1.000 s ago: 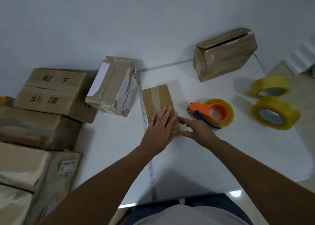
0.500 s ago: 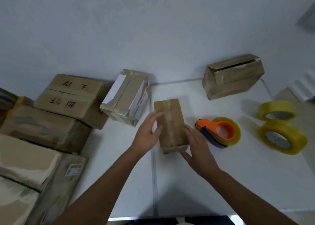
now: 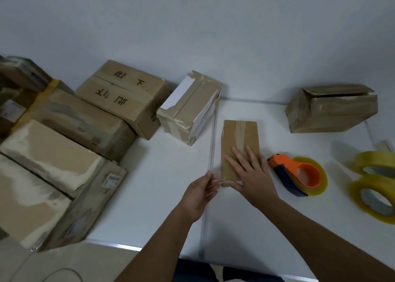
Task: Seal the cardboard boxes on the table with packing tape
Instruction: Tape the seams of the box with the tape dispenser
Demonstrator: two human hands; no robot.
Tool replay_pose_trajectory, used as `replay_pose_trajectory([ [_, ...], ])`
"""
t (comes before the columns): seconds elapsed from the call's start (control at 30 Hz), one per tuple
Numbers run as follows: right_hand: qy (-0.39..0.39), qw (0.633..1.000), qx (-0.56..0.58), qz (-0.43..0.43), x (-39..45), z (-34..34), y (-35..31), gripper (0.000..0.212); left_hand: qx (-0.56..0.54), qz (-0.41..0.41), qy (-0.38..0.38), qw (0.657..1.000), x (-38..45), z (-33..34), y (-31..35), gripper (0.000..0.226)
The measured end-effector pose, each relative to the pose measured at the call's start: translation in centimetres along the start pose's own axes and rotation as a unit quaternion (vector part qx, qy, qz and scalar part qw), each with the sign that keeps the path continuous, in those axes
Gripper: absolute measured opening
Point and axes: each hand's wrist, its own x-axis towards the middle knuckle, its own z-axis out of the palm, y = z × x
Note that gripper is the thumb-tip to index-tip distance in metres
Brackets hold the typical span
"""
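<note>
A small flat cardboard box [image 3: 239, 136] lies in the middle of the white table [image 3: 162, 175], with a strip of clear tape running down its top. My right hand [image 3: 250, 172] presses flat on the near half of the box, fingers straight. My left hand [image 3: 201, 193] is at the box's near left corner and pinches a loose end of clear tape [image 3: 217, 181] between thumb and fingers. An orange tape dispenser [image 3: 299, 175] loaded with a yellowish roll lies just right of the box.
Two spare tape rolls [image 3: 376, 164] [image 3: 374, 198] lie at the right edge. A box with a gaping lid [image 3: 331, 108] stands at the back right, a white-labelled box [image 3: 190, 106] at the back. Several larger boxes [image 3: 64, 153] are stacked on the left.
My right hand moved from the box's side onto its top. My left hand came off the top and down to the near left corner, where it now pinches the tape end.
</note>
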Motion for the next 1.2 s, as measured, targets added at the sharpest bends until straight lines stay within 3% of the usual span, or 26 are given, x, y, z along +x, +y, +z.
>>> replay_pose_trajectory([
  [0.13,-0.008,1.000,-0.001,0.004,0.0,-0.3,-0.2,0.075,0.057,0.068,-0.005,0.996,-0.3,-0.4,0.0,0.008],
  [0.33,-0.013,0.999,0.006,0.034,-0.1,-0.2,-0.9,0.075,0.077,0.132,0.051,0.987,0.5,0.7,-0.1,0.017],
  [0.47,0.003,0.998,0.020,0.059,-0.4,0.1,-1.5,0.074,0.100,0.180,0.048,0.977,1.3,2.0,0.1,0.012],
  [0.83,0.017,0.998,0.020,0.053,-0.4,0.2,-1.4,0.073,0.170,0.160,0.064,0.970,3.1,3.5,-2.1,0.021],
  [1.0,0.013,0.999,0.017,0.042,-0.3,0.0,-1.1,0.076,0.286,0.126,0.107,0.944,4.8,3.5,-0.5,0.022],
  [1.07,0.017,0.999,0.019,0.040,-0.4,0.0,-1.1,0.081,0.291,0.145,0.133,0.936,3.3,2.8,0.4,0.022],
  [1.2,0.022,0.999,0.019,0.038,-0.3,0.0,-1.2,0.086,0.342,0.202,0.079,0.914,-1.4,3.3,0.4,0.031],
])
